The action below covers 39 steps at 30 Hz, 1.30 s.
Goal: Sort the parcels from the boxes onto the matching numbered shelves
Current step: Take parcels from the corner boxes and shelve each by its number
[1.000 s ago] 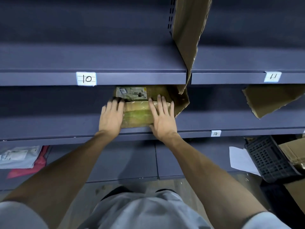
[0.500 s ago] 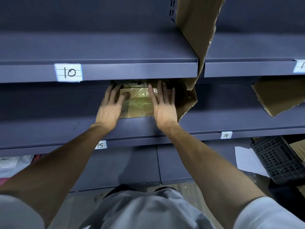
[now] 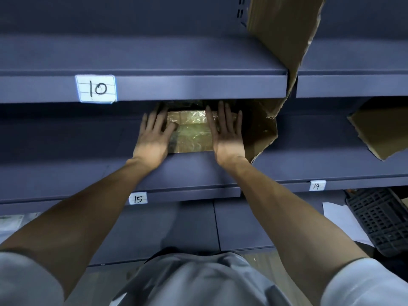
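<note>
Nearest me, the front lip carries the label 15 point(image 3: 138, 198). The taped cardboard parcel point(image 3: 191, 134) lies on that shelf point(image 3: 192, 172), set back from the lip and partly under the shelf above point(image 3: 187, 87). My left hand point(image 3: 152, 138) lies flat on the parcel's left edge, fingers straight and spread, thumb on the top face. My right hand point(image 3: 228, 134) lies flat along its right edge, fingers straight too. Neither hand curls round anything — I am pressing and steering, not holding.

That is where I think trouble could start. The glossy tape looks slick, so a flat palm could slide over it instead of moving the parcel, and uneven pressure could turn it askew. Just right of my right hand stands the torn cardboard divider point(image 3: 260, 133), ragged and bent at its lower edge. A push that drifts right could shove it aside and let the parcel stray toward the bay marked by label 14 point(image 3: 316, 185) — the wrong number. Farther in, something dark sits behind the parcel. I cannot tell what it is, but it might jam the parcel. The lip with label 10 point(image 3: 96, 89) hangs low over my hands, so a careless lift could knock my knuckles.
</note>
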Tool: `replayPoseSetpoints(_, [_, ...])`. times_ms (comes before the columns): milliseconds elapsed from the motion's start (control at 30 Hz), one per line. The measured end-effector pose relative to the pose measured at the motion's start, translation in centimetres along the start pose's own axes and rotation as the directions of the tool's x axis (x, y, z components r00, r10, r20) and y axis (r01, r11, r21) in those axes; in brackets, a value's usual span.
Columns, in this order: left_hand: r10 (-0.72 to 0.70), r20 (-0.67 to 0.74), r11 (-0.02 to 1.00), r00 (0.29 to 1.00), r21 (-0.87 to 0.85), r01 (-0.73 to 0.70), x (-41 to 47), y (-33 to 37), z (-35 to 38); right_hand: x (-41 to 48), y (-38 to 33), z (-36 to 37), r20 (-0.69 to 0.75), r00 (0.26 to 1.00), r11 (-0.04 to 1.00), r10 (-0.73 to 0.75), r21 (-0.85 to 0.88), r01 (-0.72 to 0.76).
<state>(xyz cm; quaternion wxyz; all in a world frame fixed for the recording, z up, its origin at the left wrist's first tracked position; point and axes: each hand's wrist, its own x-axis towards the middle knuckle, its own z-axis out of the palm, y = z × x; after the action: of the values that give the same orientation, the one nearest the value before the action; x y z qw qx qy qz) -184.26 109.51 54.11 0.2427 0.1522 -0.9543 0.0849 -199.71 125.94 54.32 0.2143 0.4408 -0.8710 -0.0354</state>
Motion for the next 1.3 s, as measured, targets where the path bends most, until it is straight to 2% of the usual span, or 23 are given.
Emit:
replayPoseSetpoints(133, [-0.062,0.223,0.995,0.973,0.090,0.043,0.0,1.0,-2.5,-0.4,0.8,-2.1,0.123,0.991,0.996,-0.048,0.087,0.037])
replayPoseSetpoints(200, [-0.082,0.313,0.993,0.946,0.109,0.050,0.0,1.3,-3.8,-1.1,1.0,-3.4,0.129,0.990,0.987,-0.054,0.159,0.033])
replayPoseSetpoints(267, [0.012,0.305,0.997,0.952,0.066,-0.034,-0.2,1.5,-4.9,-2.3,1.0,-4.6,0.137,0.990,0.980,-0.047,0.198,0.019])
replayPoseSetpoints(400, [0.185,0.292,0.982,0.938,-0.033,-0.183,-0.5,2.9,-6.3,-5.6,1.3,-6.5,0.300,0.953,0.975,-0.027,0.219,-0.041])
replayPoseSetpoints(500, [0.262,0.403,0.965,0.877,-0.092,-0.246,0.0,5.0,-7.9,-8.3,2.3,-7.9,0.383,0.923,0.956,0.021,0.263,-0.131])
replayPoseSetpoints(600, [0.356,0.454,0.934,0.817,-0.200,-0.296,0.5,7.4,-9.4,-11.3,3.6,-9.7,0.473,0.877,0.927,0.081,0.287,-0.240])
replayPoseSetpoints(800, [0.602,0.438,0.798,0.667,-0.364,-0.481,1.5,14.3,-10.8,-18.2,7.0,-13.1,0.544,0.780,0.841,0.308,0.227,-0.491])
replayPoseSetpoints(933, [0.726,0.364,0.685,0.583,-0.446,-0.575,1.9,19.8,-11.5,-23.1,9.7,-14.9,0.556,0.690,0.746,0.464,0.174,-0.643])
replayPoseSetpoints(1067, [0.798,0.322,0.601,0.509,-0.487,-0.634,2.0,26.0,-12.2,-27.9,12.8,-16.1,0.570,0.590,0.659,0.573,0.108,-0.744])
replayPoseSetpoints(1300, [0.855,0.280,0.518,0.436,-0.472,-0.713,2.6,38.5,-13.7,-36.8,20.5,-17.7,0.557,0.456,0.532,0.694,0.029,-0.846])
